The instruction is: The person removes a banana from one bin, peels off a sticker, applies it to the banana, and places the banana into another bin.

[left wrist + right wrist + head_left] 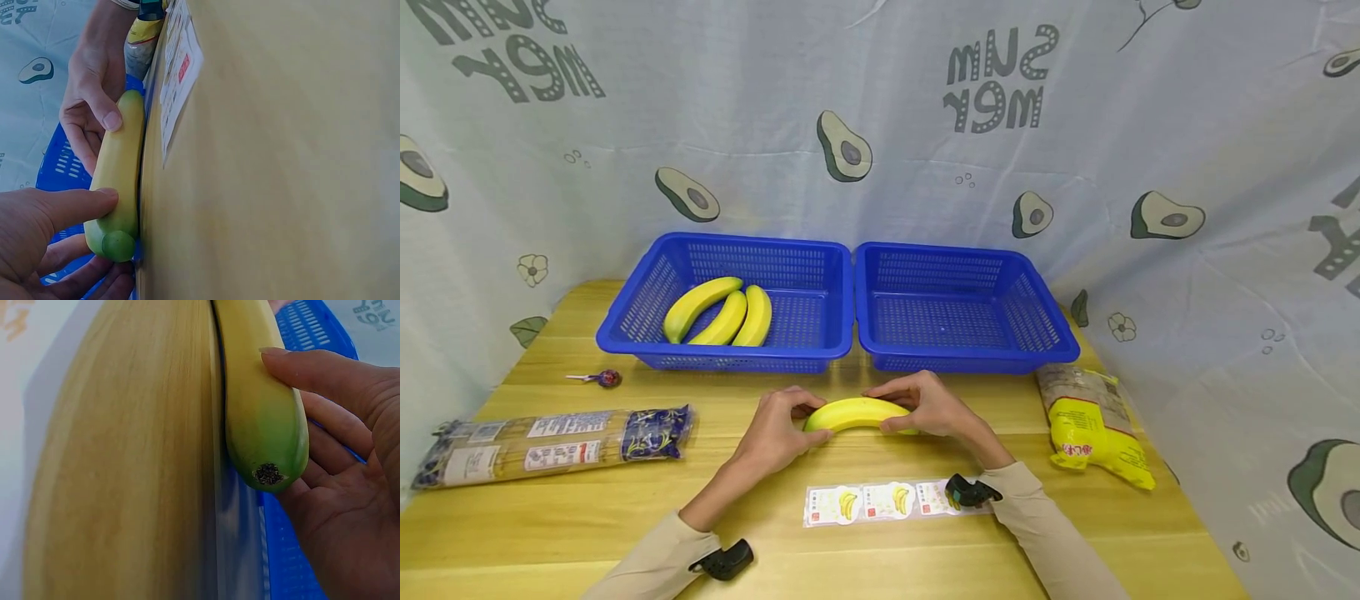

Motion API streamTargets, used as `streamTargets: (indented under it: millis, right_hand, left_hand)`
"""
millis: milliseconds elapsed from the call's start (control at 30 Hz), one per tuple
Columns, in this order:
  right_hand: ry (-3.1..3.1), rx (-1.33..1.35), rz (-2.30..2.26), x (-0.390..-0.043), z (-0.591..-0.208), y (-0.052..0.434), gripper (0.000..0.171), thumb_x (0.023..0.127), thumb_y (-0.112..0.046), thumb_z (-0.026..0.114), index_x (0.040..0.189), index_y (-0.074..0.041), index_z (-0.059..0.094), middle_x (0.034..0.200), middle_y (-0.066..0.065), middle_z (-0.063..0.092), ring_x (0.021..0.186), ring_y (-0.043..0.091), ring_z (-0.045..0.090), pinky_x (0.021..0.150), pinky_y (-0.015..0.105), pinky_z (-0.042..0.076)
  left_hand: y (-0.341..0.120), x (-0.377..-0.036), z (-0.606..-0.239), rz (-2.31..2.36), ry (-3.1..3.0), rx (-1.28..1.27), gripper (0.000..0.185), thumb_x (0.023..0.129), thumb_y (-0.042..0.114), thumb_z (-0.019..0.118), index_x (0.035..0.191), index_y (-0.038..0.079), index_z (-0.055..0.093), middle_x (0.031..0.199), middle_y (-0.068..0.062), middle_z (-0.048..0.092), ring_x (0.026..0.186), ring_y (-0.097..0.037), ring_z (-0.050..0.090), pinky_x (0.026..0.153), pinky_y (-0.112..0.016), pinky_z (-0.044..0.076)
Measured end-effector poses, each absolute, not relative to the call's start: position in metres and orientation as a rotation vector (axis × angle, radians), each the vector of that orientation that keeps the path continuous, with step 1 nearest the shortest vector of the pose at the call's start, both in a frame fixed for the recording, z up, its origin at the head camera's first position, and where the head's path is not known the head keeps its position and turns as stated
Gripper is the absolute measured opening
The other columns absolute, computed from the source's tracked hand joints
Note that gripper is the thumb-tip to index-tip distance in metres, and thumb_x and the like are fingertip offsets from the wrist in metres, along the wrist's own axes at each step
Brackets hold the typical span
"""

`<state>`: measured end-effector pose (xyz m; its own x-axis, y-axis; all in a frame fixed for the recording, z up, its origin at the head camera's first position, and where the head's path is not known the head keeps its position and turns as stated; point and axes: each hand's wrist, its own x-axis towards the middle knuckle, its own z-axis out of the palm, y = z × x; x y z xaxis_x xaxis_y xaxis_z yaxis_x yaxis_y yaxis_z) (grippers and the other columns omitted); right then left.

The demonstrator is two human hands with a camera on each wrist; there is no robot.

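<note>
Wooden table [587, 517], both hands, left [775, 435] and right [934, 406], gripping one banana [856, 412].

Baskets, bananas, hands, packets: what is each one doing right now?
Left basket: holds three bananas.
Right basket: nothing visible inside.
Banana: on the table, gripped at both ends.
Left hand: holds one end.
Right hand: holds the other end.
Sticker strip: flat on the table.
Noodle packet: lying flat, sealed.

Right hand [350, 469] with thumb and fingers around green-tipped banana [259, 406] on wooden table [125, 475], beside blue basket [312, 331].
</note>
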<state>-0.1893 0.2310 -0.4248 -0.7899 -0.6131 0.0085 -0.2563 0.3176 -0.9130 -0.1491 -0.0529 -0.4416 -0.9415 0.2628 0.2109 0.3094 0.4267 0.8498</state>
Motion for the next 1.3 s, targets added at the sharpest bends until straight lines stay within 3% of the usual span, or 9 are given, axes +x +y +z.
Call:
streamTargets:
  millis: [867,1033,1300]
  right_hand:
    - [2.280,-0.795,-1.417,-0.188,-0.422,0.231,0.050,0.086,0.008,0.087,0.134,0.007,0.071,0.135,0.023,0.072,0.122,0.034,0.071,0.104,0.032,0.060]
    - [2.294,-0.811,-1.408,-0.188,-0.422,0.232,0.046,0.090,0.005,0.085,0.134,0.007,0.071,0.135,0.022,0.072,0.124,0.036,0.070,0.106,0.034,0.059]
    - [2.249,-0.874,-1.409,-0.192,-0.419,0.237,0.039,0.100,-0.002,0.076,0.136,0.010,0.067,0.137,0.025,0.070,0.131,0.042,0.066,0.109,0.042,0.058]
  left_hand:
    - [-0.049,-0.145,-0.436,-1.391,-2.665,-0.582,0.051,0.074,-0.002,0.097,0.118,-0.008,0.073,0.100,-0.011,0.075,0.094,-0.026,0.072,0.087,-0.041,0.065]
    - [-0.048,-0.144,-0.434,-1.369,-2.683,-0.562,0.056,0.074,-0.001,0.098,0.123,-0.007,0.071,0.109,-0.015,0.074,0.100,-0.031,0.071,0.090,-0.044,0.064]
    - [-0.044,-0.137,-0.426,-1.275,-2.616,-0.565,0.060,0.074,0.002,0.098,0.128,-0.002,0.070,0.128,-0.015,0.067,0.125,-0.040,0.060,0.110,-0.058,0.051]
